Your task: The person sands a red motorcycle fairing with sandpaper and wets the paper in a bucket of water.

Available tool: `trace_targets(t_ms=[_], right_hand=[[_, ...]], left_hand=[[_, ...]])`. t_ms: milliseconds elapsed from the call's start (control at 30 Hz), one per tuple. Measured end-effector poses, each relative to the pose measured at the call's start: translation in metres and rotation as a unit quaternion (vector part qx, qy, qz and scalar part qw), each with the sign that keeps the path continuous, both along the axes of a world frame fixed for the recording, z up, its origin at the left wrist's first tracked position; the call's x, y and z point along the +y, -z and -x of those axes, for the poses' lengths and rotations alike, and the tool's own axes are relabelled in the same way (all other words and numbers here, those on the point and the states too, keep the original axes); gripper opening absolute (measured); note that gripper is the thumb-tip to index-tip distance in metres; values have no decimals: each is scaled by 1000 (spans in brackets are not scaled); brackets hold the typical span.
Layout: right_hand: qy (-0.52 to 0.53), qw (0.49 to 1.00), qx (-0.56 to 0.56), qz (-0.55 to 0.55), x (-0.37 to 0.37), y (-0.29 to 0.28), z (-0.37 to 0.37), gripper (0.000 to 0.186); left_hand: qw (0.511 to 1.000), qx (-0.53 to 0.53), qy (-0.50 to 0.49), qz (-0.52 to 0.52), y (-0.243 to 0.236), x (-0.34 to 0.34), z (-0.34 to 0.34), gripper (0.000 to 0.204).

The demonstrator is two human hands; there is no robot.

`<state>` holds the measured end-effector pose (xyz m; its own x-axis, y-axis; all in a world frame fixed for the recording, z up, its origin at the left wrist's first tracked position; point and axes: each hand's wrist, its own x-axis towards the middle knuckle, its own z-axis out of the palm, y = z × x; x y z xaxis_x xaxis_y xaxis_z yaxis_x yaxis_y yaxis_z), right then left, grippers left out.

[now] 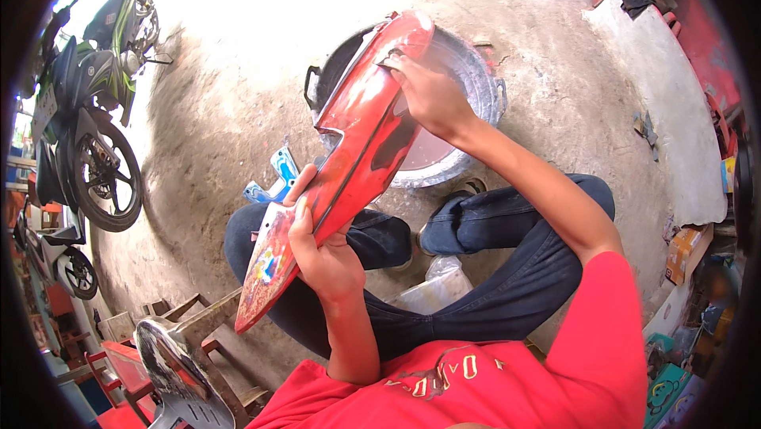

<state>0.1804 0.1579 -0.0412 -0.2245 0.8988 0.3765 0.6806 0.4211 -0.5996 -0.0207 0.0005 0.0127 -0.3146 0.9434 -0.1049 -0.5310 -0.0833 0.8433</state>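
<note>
Over grey basin (485,84) and left leg (239,240): one long red panel (361,129), slanted; left hand (329,264), fingers clasping its lower part; right hand (432,98), fingers pinching a small dark piece (390,57) at its upper end.

Lettering, red T-shirt (483,397): pale, outlined capitals (468,366) run across the chest, inverted in this view and partly lost in folds. Number plate (44,114), motorcycle (86,84): dark marks on white, too small to read. Multicoloured decal (269,264), red fairing panel (372,116): worn; characters cannot be distinguished.
</note>
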Motion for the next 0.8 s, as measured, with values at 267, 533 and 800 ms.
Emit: trace_targets(t_ms=[267, 533, 800], right_hand=[[-104, 991, 7, -82, -37, -14, 25, 35], [-170, 972, 10, -161, -72, -30, 46, 38], [-98, 988, 1, -119, -35, -2, 33, 38]], left_hand=[[1000, -16, -16, 0, 3, -1, 2, 52], [1000, -22, -12, -6, -1, 0, 7, 52], [1000, -16, -4, -13, 7, 1, 5, 52]])
